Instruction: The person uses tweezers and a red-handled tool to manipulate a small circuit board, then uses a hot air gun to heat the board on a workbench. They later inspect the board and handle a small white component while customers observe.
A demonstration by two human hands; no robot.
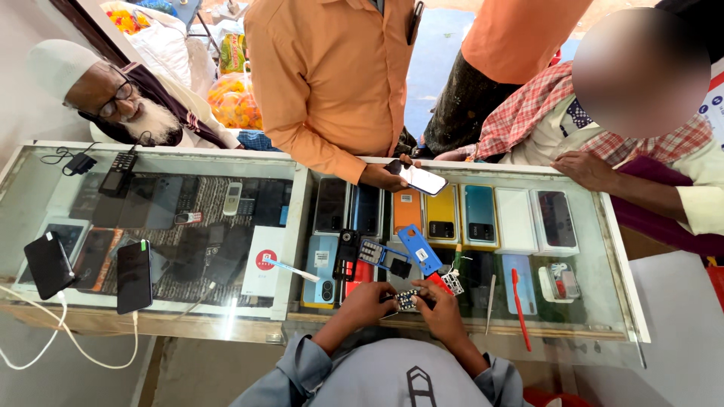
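Note:
My left hand and my right hand meet at the near edge of a glass counter. Together they pinch a small keypad piece with light buttons, held between the fingertips of both hands. Just beyond my fingers lie a blue phone frame, a blue keypad board, a black phone part and a small red piece.
Across the counter a person in an orange shirt holds a white phone; another person's hand rests on the glass. Two black phones charge on white cables at left. A red pen and a toothbrush lie nearby.

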